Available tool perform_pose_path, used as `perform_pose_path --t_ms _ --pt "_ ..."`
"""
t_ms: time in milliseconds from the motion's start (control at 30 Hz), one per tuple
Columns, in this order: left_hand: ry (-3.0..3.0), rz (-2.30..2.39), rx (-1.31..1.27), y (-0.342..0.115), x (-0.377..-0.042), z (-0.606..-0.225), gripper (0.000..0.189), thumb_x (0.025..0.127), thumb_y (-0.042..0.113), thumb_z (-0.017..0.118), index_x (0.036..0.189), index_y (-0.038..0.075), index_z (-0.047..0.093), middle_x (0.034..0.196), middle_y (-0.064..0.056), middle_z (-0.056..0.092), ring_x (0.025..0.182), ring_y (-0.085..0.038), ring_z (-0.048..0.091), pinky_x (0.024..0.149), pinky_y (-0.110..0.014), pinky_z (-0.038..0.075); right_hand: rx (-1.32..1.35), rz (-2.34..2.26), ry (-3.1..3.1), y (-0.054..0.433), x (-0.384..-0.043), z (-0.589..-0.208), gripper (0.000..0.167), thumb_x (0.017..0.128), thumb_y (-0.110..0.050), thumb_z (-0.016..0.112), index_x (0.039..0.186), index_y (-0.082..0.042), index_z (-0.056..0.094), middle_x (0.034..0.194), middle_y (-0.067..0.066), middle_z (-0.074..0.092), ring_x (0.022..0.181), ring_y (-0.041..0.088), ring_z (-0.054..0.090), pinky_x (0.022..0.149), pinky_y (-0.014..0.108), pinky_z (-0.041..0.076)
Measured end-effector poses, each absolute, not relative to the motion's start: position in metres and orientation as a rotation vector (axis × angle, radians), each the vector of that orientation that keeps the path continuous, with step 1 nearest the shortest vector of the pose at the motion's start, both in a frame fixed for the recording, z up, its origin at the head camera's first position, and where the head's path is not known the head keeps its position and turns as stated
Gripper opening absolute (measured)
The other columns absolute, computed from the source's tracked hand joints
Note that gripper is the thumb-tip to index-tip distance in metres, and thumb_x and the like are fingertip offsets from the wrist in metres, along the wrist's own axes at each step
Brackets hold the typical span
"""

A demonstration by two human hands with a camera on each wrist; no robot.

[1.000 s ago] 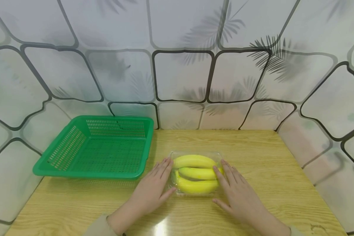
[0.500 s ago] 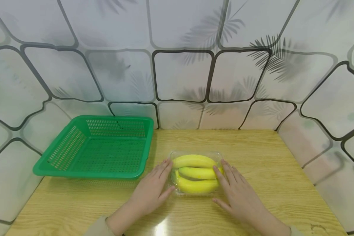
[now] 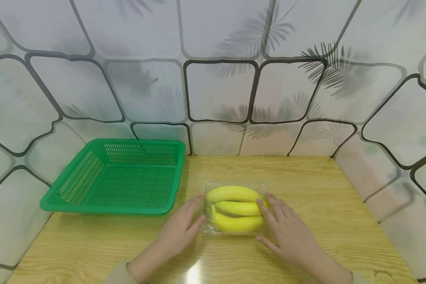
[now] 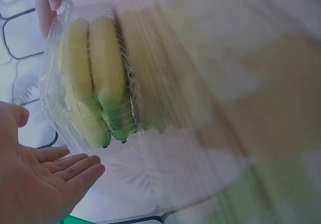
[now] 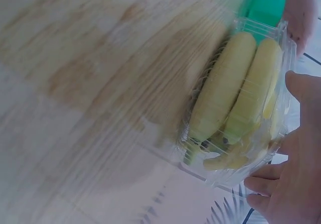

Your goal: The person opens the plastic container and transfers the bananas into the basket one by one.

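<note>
A clear plastic clamshell box (image 3: pixel 213 233) lies on the table with several yellow bananas (image 3: pixel 238 208) side by side inside. My left hand (image 3: pixel 179 228) is at the box's left end, fingers and thumb extended. In the left wrist view, that hand (image 4: pixel 50 184) shows its palm, with a small gap between fingertips and box. At the opposite end, my right hand (image 3: pixel 289 232) touches the box, its extended fingertips lying over the edge. The right wrist view shows those fingers (image 5: pixel 263 185) against the box wall, and green tips on the bananas (image 5: pixel 220 88).
A green plastic basket (image 3: pixel 174 173) with slotted sides stands at the left of the wooden table (image 3: pixel 269 167). No contents show inside it. A patterned wall (image 3: pixel 220 92) encloses the table's back and sides.
My left fingertips have drawn slightly left, away from the box's left end. The box, bananas and basket stay in place, and my right hand barely shifts.
</note>
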State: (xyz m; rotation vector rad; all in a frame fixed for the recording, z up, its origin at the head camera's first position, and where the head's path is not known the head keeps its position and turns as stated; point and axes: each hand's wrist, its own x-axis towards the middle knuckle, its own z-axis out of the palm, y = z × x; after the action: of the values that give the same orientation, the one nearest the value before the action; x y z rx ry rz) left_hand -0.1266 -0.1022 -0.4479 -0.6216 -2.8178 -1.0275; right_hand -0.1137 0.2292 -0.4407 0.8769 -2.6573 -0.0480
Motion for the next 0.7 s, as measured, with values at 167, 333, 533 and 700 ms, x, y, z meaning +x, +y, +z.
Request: perform_pose_path --t_ms 167,333,533,700 --pt "-2.774 -1.201 -0.527 -0.102 -0.128 -0.45 0.051 0.11 0.025 0.056 0.156 0.003 0.049 0.157 -0.017 0.056 0.14 -0.039 0.058 0.119 -0.058 0.047 0.876 -0.042 -2.649 0.228 -0.114 -0.439 0.099 0.088 -0.055 0.079 0.161 -0.003 0.038 0.165 0.026 0.041 0.149 0.04 0.048 0.123 0.056 0.042" --pt "-2.738 -1.37 -0.43 -0.101 -0.129 -0.452 0.046 0.11 0.02 0.057 0.154 0.004 0.052 0.15 -0.016 0.062 0.13 -0.037 0.066 0.109 -0.058 0.055 0.882 -0.041 -2.639 0.225 -0.113 -0.436 0.098 0.088 -0.055 0.078 0.163 -0.006 0.038 0.169 0.023 0.036 0.152 0.039 0.045 0.134 0.045 0.022" --pt "-2.602 -1.685 -0.313 -0.102 -0.13 -0.455 0.039 0.109 0.015 0.057 0.146 0.004 0.06 0.131 -0.015 0.073 0.118 -0.033 0.072 0.103 -0.043 0.06 0.915 -0.039 -2.629 0.218 -0.115 -0.432 0.094 0.09 -0.057 0.076 0.161 -0.006 0.042 0.171 0.021 0.034 0.152 0.037 0.044 0.128 0.049 0.034" --pt "-2.464 -1.929 -0.269 -0.104 -0.128 -0.456 0.036 0.11 0.01 0.052 0.141 -0.005 0.06 0.136 -0.025 0.069 0.117 -0.039 0.072 0.105 -0.04 0.06 0.967 -0.036 -2.6 0.212 -0.117 -0.428 0.091 0.091 -0.056 0.074 0.159 -0.005 0.044 0.167 0.022 0.04 0.149 0.038 0.048 0.12 0.055 0.045"
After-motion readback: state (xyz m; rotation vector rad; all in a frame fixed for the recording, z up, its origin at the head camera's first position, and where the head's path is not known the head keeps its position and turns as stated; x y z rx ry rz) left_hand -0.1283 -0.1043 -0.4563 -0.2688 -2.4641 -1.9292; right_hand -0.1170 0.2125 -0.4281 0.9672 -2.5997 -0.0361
